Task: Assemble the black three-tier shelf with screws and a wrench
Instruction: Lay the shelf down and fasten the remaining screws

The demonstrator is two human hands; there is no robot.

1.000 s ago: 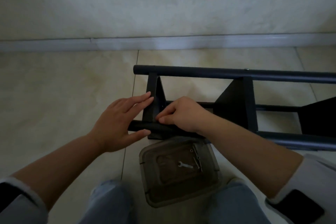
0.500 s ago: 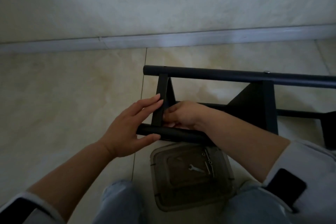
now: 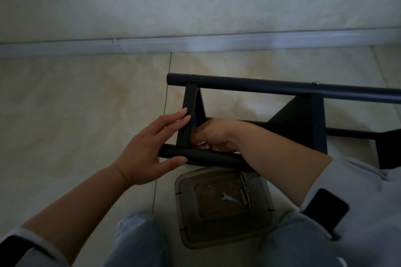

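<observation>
The black shelf frame [image 3: 282, 88] lies on its side on the tiled floor. My left hand [image 3: 149, 147] steadies its near pole [image 3: 208, 157]: straight fingers lie against the end shelf panel [image 3: 188, 115], and the thumb is under the pole. My right hand [image 3: 217, 134] reaches in behind that pole beside the panel with curled fingers; what the fingertips hold is hidden. A small silver wrench [image 3: 229, 198] and several screws [image 3: 245, 191] lie in a clear plastic tray [image 3: 191, 184] on the floor between my knees.
The wall and its pale skirting board [image 3: 195, 43] run just beyond the frame. A second shelf panel [image 3: 308, 123] stands to the right. A dark phone [image 3: 325, 208] is strapped to my right sleeve. Bare tiles [image 3: 76, 104] lie to the left.
My right hand has slid from on top of the near pole to behind it, deeper into the corner by the end panel. My left hand keeps its hold.
</observation>
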